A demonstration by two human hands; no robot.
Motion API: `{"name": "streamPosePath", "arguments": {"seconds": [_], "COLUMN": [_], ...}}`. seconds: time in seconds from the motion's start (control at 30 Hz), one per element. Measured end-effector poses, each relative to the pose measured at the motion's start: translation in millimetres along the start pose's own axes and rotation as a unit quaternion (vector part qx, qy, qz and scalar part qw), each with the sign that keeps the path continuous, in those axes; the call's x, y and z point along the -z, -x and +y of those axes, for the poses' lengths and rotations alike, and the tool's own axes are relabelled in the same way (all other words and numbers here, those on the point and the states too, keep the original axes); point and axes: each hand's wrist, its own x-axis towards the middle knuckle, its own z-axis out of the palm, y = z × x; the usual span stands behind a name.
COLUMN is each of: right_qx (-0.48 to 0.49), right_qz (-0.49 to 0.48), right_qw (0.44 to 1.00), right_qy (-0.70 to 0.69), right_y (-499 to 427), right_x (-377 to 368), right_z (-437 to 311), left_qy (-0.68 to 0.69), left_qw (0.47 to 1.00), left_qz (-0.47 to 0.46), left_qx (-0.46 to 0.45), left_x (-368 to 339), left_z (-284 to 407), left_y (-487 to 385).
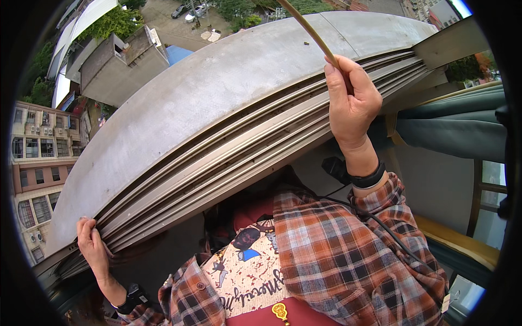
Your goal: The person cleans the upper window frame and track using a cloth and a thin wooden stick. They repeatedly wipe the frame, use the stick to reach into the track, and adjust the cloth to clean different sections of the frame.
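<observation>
My right hand (354, 102) grips the lower end of a thin wooden stick (310, 31) between thumb and fingers. The stick slants up and away over the outer ledge, and its far end is cut off by the picture's rim. Under this hand runs an aluminium sliding-window track (228, 151) with several parallel grooves, dark with dirt. My left hand (93, 246) is at the track's left end, its fingers curled over the frame. Beyond the track lies a smooth grey outer ledge (175, 110) with a small dark bit (306, 43) on it.
Past the ledge is a long drop to a yard with parked cars (196, 13), low roofs and an apartment building (43, 163). A window upright (452, 42) stands at right, near tied green curtains (452, 130). A black cable (391, 234) crosses my plaid sleeve.
</observation>
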Motion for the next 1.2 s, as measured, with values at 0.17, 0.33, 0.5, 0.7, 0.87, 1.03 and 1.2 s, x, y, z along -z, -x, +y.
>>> {"name": "streamPosePath", "arguments": {"seconds": [0.17,0.33,0.5,0.7,0.87,1.03,1.2], "right_qx": [0.078,0.032,-0.041,0.094,0.045,-0.006,-0.064], "right_qz": [-0.064,-0.051,-0.140,-0.146,-0.156,-0.137,-0.136], "right_qw": [0.994,0.998,0.989,0.984,0.984,0.984,0.983], "right_qy": [-0.051,0.015,0.013,0.027,0.078,0.111,0.109], "right_y": [0.1,-14.0,-19.3,-12.0,-6.6,-3.6,-4.4], "right_x": [-24.4,-2.2,7.0,-1.1,16.9,31.8,48.2], "right_z": [-24.1,-7.5,0.6,-6.1,5.0,9.9,13.0], "left_qy": [-0.071,-0.058,-0.036,-0.049,-0.055,-0.040,-0.033], "left_qw": [0.997,0.995,0.999,0.997,0.997,0.998,0.999], "left_qz": [0.022,0.029,0.038,0.064,0.058,0.053,0.024], "left_qx": [0.031,0.072,0.000,0.021,0.005,0.018,0.029], "left_x": [10.5,22.4,16.0,8.1,7.6,4.3,6.5], "left_z": [-61.0,-73.3,-31.8,6.6,19.8,37.8,50.9], "left_y": [-9.3,-21.7,-28.1,-24.0,-18.3,-8.6,-5.5]}}
